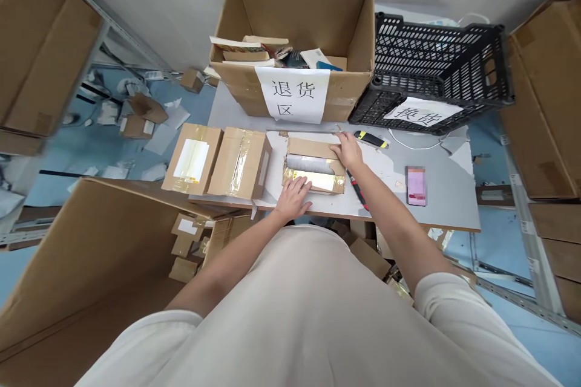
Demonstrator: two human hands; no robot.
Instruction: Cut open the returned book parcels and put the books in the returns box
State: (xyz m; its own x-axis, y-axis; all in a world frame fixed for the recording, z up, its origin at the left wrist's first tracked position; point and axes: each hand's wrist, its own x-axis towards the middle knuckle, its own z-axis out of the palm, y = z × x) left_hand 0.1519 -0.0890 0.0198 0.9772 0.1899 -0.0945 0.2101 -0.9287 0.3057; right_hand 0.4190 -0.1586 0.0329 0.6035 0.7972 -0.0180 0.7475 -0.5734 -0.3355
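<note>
A small cardboard box (311, 146) lies in front of me with its top partly open. Through the gap shows something grey and wrapped, whose kind I cannot make out. My left hand (294, 198) rests on the box's near left edge, fingers stretched out over the taped flap. At the far right corner, my right hand (348, 151) has its thumb and fingers around the cardboard edge. Beside the right forearm lies a red and black cutter (357, 189). A yellow and black utility knife (371, 139) is just beyond the right hand.
Two taped boxes (238, 160) stand left on the table (449, 211). Behind are a large carton (304, 12) of books and a black crate (472, 78). A phone (416, 185) lies right. An open carton (91, 254) stands lower left, and shelving (531, 242) flanks the right.
</note>
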